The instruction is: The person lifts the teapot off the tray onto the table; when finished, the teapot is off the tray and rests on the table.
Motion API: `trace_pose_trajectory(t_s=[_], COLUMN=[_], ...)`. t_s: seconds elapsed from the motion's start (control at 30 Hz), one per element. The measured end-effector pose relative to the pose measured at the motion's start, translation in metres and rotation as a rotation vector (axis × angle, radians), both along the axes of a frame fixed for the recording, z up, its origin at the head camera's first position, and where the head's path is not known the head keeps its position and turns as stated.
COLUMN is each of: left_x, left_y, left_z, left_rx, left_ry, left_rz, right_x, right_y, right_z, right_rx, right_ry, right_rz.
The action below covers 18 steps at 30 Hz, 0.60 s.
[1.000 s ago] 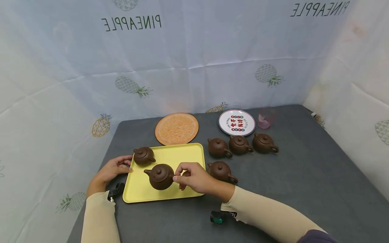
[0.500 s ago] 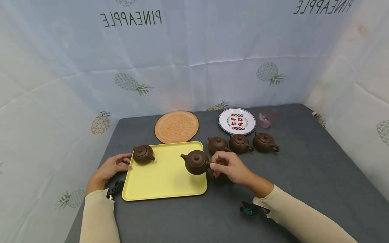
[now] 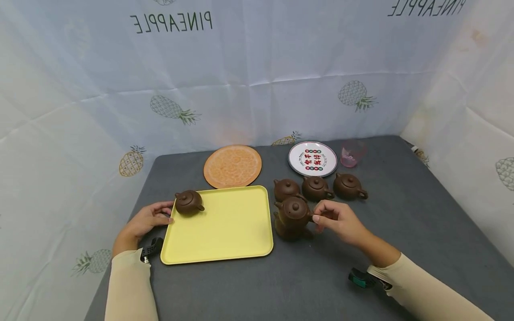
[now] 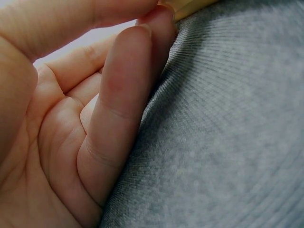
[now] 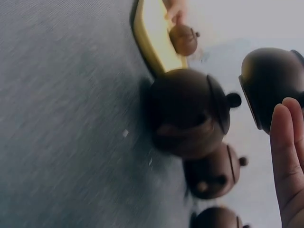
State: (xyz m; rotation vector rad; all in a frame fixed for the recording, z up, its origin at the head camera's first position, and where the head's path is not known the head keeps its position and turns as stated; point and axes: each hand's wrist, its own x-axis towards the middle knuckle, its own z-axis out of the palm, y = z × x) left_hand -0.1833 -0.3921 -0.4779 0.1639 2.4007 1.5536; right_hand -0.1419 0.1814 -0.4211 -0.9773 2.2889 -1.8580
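Note:
My right hand pinches the handle of a brown lidded teapot, raised upright above a similar teapot right of the yellow tray. In the right wrist view, the raised teapot is beyond my fingers, apart from the standing teapot; its handle is mostly out of frame. My left hand rests against the tray's left edge with relaxed fingers; the left wrist view shows the hand beside the tray's rim. One teapot stands in the tray's back left corner.
Behind the raised teapot stand three more teapots. A white plate and a pink clear cup are at the back, an orange round mat behind the tray. A patterned cloth surrounds the grey table.
My right hand has carried the teapot rightward from over the tray to above the teapot beside it. My left hand has stayed at the tray's edge.

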Motion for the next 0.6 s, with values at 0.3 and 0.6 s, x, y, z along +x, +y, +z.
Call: trace_pose_trajectory(t_s=[0.3, 0.6], left_x=[0.0, 0.0], left_y=[-0.001, 0.0], left_z=[-0.004, -0.003], left_rx=[0.004, -0.011], left_ry=[-0.019, 0.006], left_rz=[0.006, 0.001], right_x=[0.007, 0.006], right_y=[0.032, 0.056], right_z=[-0.011, -0.028], right_rx=[-0.035, -0.03], right_ry=[-0.009, -0.055], right_rz=[-0.007, -0.032])
